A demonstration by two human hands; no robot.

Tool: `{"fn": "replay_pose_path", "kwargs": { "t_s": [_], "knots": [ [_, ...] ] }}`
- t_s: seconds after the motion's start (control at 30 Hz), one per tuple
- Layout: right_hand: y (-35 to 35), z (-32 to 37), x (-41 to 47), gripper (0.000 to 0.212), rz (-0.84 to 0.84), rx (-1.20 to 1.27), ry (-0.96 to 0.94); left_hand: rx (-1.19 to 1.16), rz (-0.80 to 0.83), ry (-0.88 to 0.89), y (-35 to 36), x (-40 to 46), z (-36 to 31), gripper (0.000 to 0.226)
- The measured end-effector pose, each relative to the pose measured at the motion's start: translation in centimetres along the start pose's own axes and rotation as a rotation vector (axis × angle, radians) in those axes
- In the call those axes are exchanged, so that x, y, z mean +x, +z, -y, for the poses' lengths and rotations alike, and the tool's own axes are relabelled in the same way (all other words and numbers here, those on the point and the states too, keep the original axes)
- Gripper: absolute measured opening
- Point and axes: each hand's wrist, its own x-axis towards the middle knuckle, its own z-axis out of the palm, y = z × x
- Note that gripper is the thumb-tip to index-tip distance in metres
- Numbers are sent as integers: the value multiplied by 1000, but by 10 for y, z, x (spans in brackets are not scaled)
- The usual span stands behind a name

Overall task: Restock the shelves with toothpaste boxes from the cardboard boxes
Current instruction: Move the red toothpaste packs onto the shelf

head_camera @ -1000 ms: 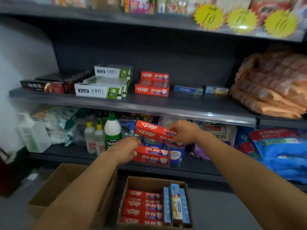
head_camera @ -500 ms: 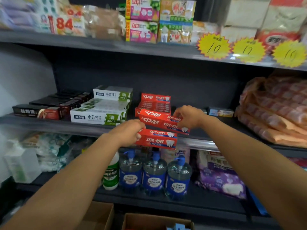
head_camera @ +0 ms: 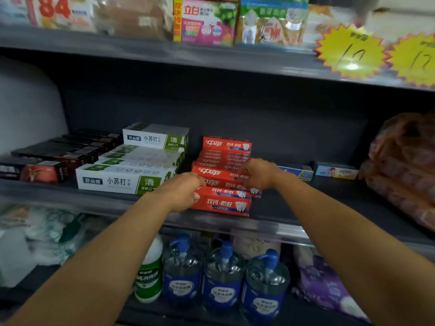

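We face a dark shelf unit (head_camera: 306, 203) whose middle board carries rows of toothpaste. On its left lie black boxes (head_camera: 58, 154), then white and green boxes (head_camera: 131, 170), then a stack of red boxes (head_camera: 226, 149) at the back. Below stand three blue pump bottles (head_camera: 223, 281). Our left hand (head_camera: 181, 194) grips the left end of two red toothpaste boxes (head_camera: 226, 201) near the board's front edge. Our right hand (head_camera: 259, 172) clasps the right end of another red pair (head_camera: 219, 176) just behind, in front of the stack. Two small blue boxes (head_camera: 334, 170) lie further right.
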Motion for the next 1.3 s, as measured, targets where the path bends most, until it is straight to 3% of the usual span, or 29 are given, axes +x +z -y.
{"fn": "replay_pose_path", "kwargs": {
  "t_s": [0.37,0.67,1.3],
  "knots": [
    [23,-9,38,30,-17,21,-66,2,39,-19,14,30,12,43],
    [27,-14,48,29,-93,-83,-24,-11,29,-3,16,42,14,43],
    [20,-18,45,38,-81,-129,21,-29,15,-2,20,51,17,45]
  ]
}}
